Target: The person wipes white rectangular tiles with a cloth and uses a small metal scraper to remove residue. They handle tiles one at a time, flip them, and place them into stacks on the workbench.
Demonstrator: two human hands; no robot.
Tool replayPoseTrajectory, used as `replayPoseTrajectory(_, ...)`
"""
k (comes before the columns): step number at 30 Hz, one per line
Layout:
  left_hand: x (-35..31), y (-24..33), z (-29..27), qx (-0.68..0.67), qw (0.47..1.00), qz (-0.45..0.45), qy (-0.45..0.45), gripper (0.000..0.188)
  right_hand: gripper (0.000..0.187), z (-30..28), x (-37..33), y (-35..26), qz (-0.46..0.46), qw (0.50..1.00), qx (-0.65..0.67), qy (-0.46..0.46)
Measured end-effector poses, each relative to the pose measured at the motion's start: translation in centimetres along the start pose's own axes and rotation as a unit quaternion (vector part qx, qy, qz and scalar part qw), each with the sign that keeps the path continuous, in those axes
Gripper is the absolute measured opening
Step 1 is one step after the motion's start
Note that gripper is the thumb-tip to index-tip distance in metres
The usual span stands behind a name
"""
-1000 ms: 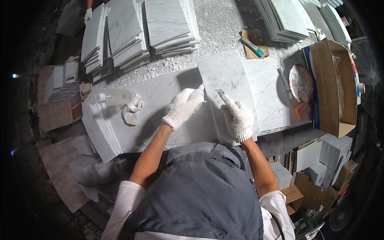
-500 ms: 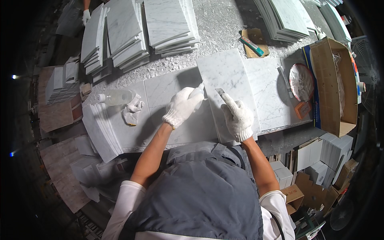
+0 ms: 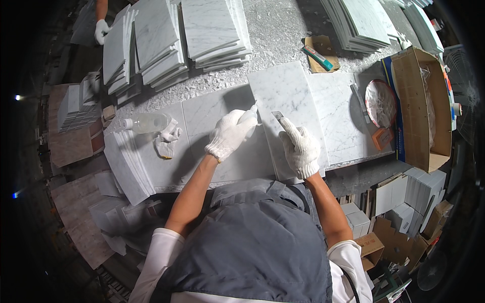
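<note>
Slab [image 3: 285, 88] looked mid-job, no clue what remained: left hand [image 3: 227, 135] wrapped fingers round squeeze bottle [image 3: 249, 118] at its edge, right hand [image 3: 301, 149] pinched tool [image 3: 277, 116] over it.

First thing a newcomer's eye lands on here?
Probably the pale veined slab at the center, with the white-gloved left hand holding a small nozzle-tipped bottle at its left edge and the gloved right hand holding a flat blade over it. Next, the tall slab stacks along the upper left, then the open cardboard box at the right.
</note>
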State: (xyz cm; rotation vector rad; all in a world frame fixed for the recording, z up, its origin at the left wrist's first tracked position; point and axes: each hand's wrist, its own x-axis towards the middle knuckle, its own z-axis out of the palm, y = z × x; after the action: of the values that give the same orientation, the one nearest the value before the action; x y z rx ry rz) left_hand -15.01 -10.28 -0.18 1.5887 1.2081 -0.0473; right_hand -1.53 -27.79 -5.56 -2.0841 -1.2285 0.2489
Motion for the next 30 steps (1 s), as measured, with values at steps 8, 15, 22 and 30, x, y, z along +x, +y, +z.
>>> replayPoseTrajectory(8,0.3,-0.5,-0.3,0.016,1.000,0.009,-0.014,0.051,0.054,0.0,0.0,-0.1,-0.005,1.000,0.001,0.003)
replayPoseTrajectory(15,0.1,-0.4,-0.2,-0.003,1.000,0.005,-0.002,0.043,0.054,0.0,0.1,-0.1,-0.013,1.000,0.012,0.014)
replayPoseTrajectory(22,-0.1,0.2,-0.3,-0.001,1.000,0.000,-0.006,0.043,0.054,0.0,0.2,-0.1,-0.013,1.000,0.006,0.014)
replayPoseTrajectory(30,0.0,0.4,-0.2,0.002,1.000,-0.002,-0.005,0.044,0.055,0.2,0.1,0.1,-0.019,1.000,-0.003,0.022)
